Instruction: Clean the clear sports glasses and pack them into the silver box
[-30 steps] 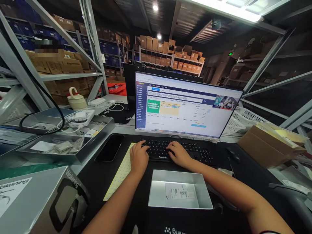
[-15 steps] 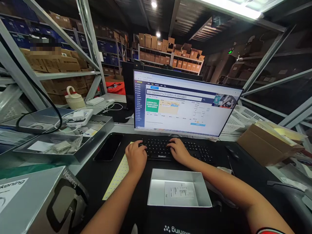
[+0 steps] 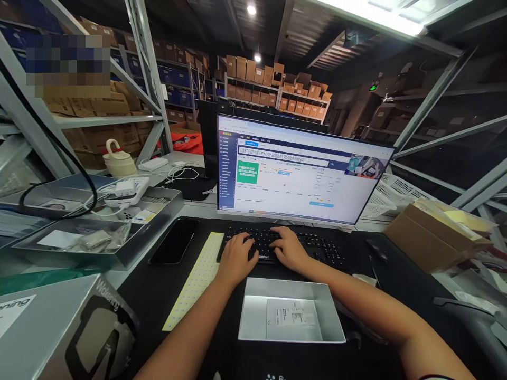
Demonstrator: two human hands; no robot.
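Both hands rest on a black computer keyboard point(image 3: 325, 249) below a monitor point(image 3: 293, 184) with a lit screen. My left hand point(image 3: 237, 258) lies over the keyboard's left part, fingers spread on the keys and holding nothing. Over the middle keys is my right hand point(image 3: 291, 248), its fingers apart and likewise holding nothing. Nearer to me, between my forearms, an open white box point(image 3: 253, 316) has a labelled white packet point(image 3: 293, 316) lying inside. Beside my left forearm lies a yellow-edged sheet of small dots point(image 3: 194, 285).
A black phone point(image 3: 174, 241) and grey trays point(image 3: 134, 245) of small items are at left, behind a printed box point(image 3: 51, 327). To the right are a mouse point(image 3: 376, 250), a cardboard box point(image 3: 431, 235) and a grey device point(image 3: 467, 322). Shelves of cartons point(image 3: 257, 74) stand behind.
My left hand has moved right, from the keyboard's left edge onto its keys, uncovering more of the dotted sheet. The right hand stays nearly in place. Part of the screen's content has changed.
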